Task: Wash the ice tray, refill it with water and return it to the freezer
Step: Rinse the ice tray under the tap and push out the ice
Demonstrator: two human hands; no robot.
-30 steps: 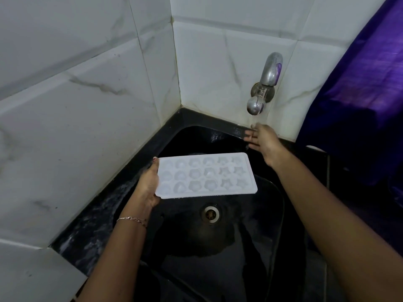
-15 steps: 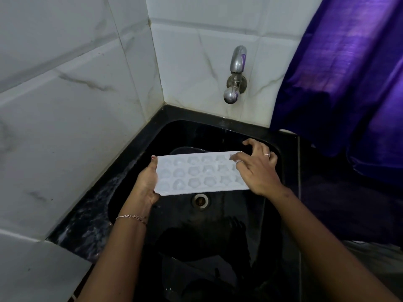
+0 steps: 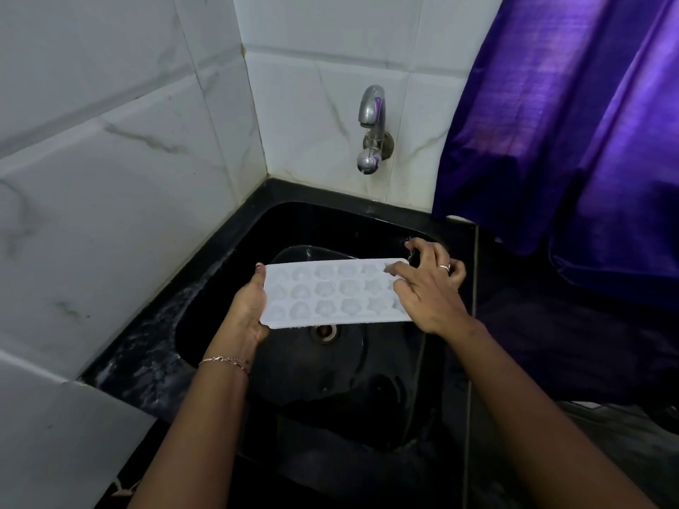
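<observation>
A white ice tray (image 3: 332, 293) with several star and flower shaped cells is held level above the black sink (image 3: 227, 259), over the drain (image 3: 324, 331). My left hand (image 3: 248, 310) grips its left short end, thumb on top. My right hand (image 3: 428, 288) lies over its right end, fingers curled on the tray's top and far edge. The chrome tap (image 3: 372, 130) sticks out of the back wall above the tray; I see no stream of water from it.
White marble-look tiles (image 3: 110, 178) close off the left and back. A purple curtain (image 3: 569, 123) hangs at the right over a dark counter (image 3: 551, 343). The sink's left rim (image 3: 147, 343) is wet.
My right hand came away from under the tap and took the tray's right end. The tray stays level over the drain; the view shifted to the right.
</observation>
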